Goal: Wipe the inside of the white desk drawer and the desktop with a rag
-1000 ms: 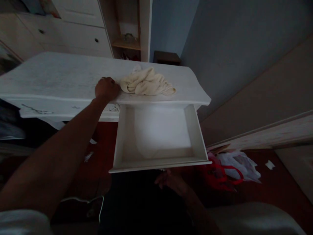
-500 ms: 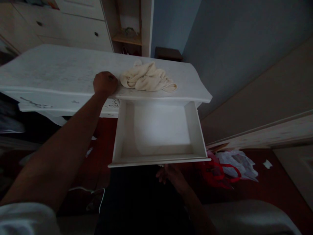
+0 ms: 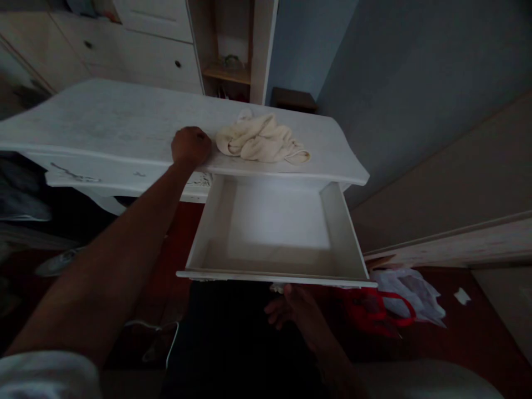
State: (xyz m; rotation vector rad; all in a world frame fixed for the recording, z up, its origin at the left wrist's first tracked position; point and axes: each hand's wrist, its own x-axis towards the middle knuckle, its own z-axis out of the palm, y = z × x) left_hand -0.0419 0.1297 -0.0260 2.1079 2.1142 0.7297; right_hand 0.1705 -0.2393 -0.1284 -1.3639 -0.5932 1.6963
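Observation:
My left hand (image 3: 191,146) is closed in a fist and rests on the white tabletop (image 3: 137,116), close to its front edge. Nothing shows inside the fist. Just right of it lies a crumpled cream cloth (image 3: 266,138). Below the tabletop edge, a white drawer (image 3: 278,221) stands pulled out, its inside bare. My right hand (image 3: 297,307) is under the drawer's front board, near a small pale knob (image 3: 276,287). Its fingers are loosely bent and apart, with the thumb up by the board; whether it touches the knob is hard to tell.
A red bag (image 3: 369,313) and a white plastic bag (image 3: 411,293) lie on the dark red floor at right. A grey wall (image 3: 424,83) rises beside the table. White cabinets (image 3: 145,55) stand behind. A thin white cable (image 3: 145,324) runs along the floor at lower left.
The drawer's front board looks wider and nearer to me, and my right hand has moved with it. My left fist stays on the tabletop. The whole view has shifted slightly.

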